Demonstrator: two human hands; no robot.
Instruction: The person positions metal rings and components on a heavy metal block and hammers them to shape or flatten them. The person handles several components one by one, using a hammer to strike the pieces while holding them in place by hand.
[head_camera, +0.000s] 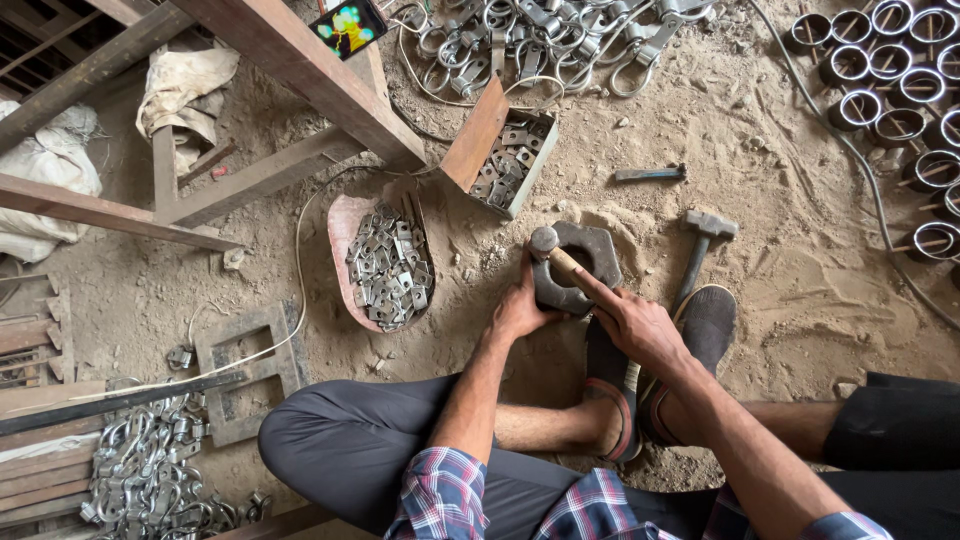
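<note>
Right hand (632, 322) clenched on hammer (548, 246) over block (590, 262); left hand (520, 308) gripping block's left edge; spare hammer (700, 250) right of block.

Whoever's wearing the camera has a plaid shirt on, blue, red and white checks, with the left sleeve (440, 495) rolled up above the elbow and the right sleeve (850, 527) bunched about the same. Below that it's plain dark grey trousers (340, 440), a bit dusty at the knee nearest the heap of metal clamps (140, 475). Feet are in worn slip-on sandals (705, 325), dark soles with a reddish edge strip, the grime on them matching the dirt around that heap.
</note>
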